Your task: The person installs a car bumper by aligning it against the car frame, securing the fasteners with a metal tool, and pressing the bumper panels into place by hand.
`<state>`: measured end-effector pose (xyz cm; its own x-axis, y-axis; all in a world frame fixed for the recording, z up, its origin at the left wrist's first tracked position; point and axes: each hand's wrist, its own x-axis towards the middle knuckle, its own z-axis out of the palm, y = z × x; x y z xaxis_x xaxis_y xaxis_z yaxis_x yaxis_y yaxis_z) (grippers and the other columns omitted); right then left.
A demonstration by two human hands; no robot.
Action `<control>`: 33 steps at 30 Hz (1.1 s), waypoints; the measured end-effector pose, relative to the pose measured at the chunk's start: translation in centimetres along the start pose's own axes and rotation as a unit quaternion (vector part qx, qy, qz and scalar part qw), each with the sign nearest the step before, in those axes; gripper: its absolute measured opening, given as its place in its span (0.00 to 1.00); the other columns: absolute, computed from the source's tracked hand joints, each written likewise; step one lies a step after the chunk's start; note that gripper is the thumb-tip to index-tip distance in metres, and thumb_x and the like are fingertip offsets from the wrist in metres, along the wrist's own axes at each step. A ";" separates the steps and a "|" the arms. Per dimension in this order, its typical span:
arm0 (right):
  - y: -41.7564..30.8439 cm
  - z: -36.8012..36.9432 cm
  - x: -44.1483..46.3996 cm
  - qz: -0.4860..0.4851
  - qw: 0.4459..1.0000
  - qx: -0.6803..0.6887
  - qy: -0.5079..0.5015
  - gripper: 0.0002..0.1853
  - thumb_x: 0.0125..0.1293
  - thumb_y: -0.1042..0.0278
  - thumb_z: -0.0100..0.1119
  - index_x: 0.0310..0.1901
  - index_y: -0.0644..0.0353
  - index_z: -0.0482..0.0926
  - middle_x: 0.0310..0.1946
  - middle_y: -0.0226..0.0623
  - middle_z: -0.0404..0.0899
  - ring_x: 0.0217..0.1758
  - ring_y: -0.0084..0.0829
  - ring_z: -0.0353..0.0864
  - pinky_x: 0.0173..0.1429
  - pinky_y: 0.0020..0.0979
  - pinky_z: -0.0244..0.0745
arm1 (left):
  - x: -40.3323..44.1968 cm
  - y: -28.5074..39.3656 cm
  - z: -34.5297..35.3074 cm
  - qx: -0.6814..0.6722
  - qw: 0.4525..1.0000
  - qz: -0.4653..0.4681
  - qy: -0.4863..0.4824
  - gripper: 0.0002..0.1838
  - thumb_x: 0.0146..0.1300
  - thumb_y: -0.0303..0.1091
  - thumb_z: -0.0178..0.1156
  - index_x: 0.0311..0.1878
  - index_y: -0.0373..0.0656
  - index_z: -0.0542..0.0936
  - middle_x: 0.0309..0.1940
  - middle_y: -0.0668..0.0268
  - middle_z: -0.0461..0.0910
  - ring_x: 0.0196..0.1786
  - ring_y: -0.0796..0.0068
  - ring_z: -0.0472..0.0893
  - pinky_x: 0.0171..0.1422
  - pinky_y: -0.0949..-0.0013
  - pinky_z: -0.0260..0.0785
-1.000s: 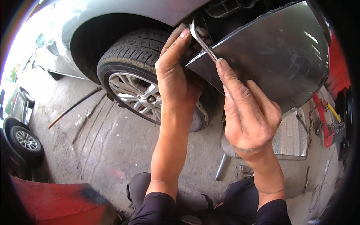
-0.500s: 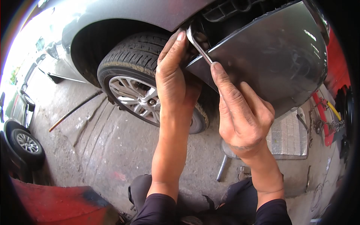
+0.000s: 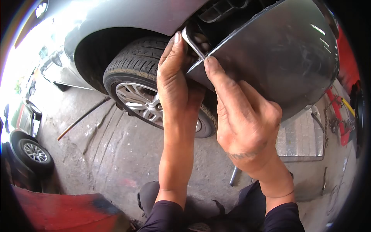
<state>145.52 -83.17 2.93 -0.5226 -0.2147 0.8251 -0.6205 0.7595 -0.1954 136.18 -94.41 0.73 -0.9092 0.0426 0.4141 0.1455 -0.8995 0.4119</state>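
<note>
A slim metal wrench (image 3: 196, 47) slants across the gap between the grey fender (image 3: 150, 15) and the loose end of the dark bumper cover (image 3: 278, 58). My left hand (image 3: 174, 81) is raised at the fender's lower corner, its thumb against the wrench's upper end and its other fingers partly hidden behind. My right hand (image 3: 247, 120) grips the lower end, the index finger stretched along it and the other fingers curled; its thumb is hidden. What the wrench's head sits on cannot be made out.
Behind my left arm is the front wheel (image 3: 135, 96). A long rod (image 3: 83, 118) lies on the concrete floor at left, near a red painted panel (image 3: 65, 210). To the right lie a silvery mat (image 3: 299, 135) and a red tool with chain (image 3: 339, 120). A metal bar (image 3: 234, 176) lies below my right hand.
The wrench's lower end and my right hand have shifted slightly left and up. My left hand keeps its place at the fender corner. The whole view has moved a little.
</note>
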 end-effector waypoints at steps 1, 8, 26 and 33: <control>0.0 -0.2 0.1 0.009 1.000 0.019 -0.007 0.21 0.61 0.89 0.59 0.57 0.69 0.82 0.38 0.49 0.86 0.34 0.42 0.88 0.39 0.33 0.84 | 0.0 -0.1 -0.1 -0.001 1.000 0.001 0.001 0.15 0.77 0.41 0.55 0.51 0.38 0.81 0.40 0.63 0.85 0.42 0.73 0.83 0.50 0.68 0.78; 0.2 0.1 -0.1 0.033 0.998 0.040 -0.046 0.19 0.64 0.87 0.59 0.57 0.70 0.80 0.43 0.52 0.86 0.42 0.47 0.90 0.43 0.35 0.86 | 0.0 0.2 0.1 0.013 1.000 -0.007 0.013 0.14 0.77 0.40 0.55 0.49 0.38 0.81 0.38 0.64 0.84 0.40 0.74 0.83 0.49 0.68 0.78; -2.4 -1.4 2.2 -0.023 0.980 -0.177 -0.084 0.19 0.65 0.88 0.56 0.57 0.75 0.79 0.50 0.53 0.86 0.48 0.47 0.89 0.51 0.35 0.84 | 0.2 1.0 0.1 -0.066 0.996 -0.049 -0.025 0.14 0.74 0.38 0.62 0.43 0.33 0.83 0.33 0.63 0.84 0.34 0.78 0.80 0.42 0.75 0.73; -1.3 0.7 0.7 -0.067 0.966 -0.248 -0.044 0.18 0.64 0.88 0.58 0.56 0.79 0.79 0.48 0.53 0.87 0.41 0.44 0.90 0.45 0.34 0.84 | 0.5 0.5 -1.2 -0.063 0.995 -0.042 -0.067 0.11 0.73 0.33 0.62 0.44 0.31 0.84 0.33 0.63 0.85 0.34 0.80 0.80 0.43 0.75 0.74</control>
<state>145.58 -84.73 3.35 -0.5188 -0.3662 0.7725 -0.3418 0.9171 0.2051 135.27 -95.41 0.18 -0.8552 0.1700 0.4896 0.0136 -0.9370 0.3490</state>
